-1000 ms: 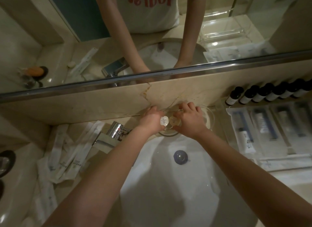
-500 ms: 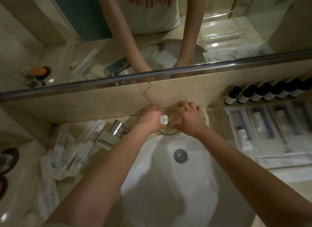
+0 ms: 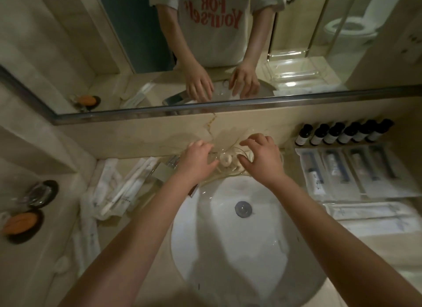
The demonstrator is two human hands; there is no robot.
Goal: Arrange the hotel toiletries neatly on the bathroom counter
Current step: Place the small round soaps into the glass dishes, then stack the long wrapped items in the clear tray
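step in hand: settling a small round white toiletry [image 3: 226,162] in the clear glass dish [image 3: 229,173], judged nearly done
where it sits: dish on the table [image 3: 388,249] at 12 o'clock of the sink basin [image 3: 228,249], against the back wall; the round piece lies near the dish's middle
left hand [image 3: 198,160]: released, fingers loosely spread at 9 o'clock of the dish, thumb close to the round piece, gripping nothing that shows
right hand [image 3: 260,158]: released, fingers arched and spread over the 3 o'clock rim, holding nothing
doing it well: lift both hands straight up so the light piece is not flicked out; steady the glass by its rim if it needs centring; keep it square to the bottle row [image 3: 342,133] at 2 o'clock
next likely need: the loose wrapped packets [image 3: 118,188] heaped at 9 o'clock of the basin, beside the tap [image 3: 164,172], look unsorted
changed from half a second ago: the hands were pressed together over the dish, pinching the round piece; now they have parted and it rests in the glass
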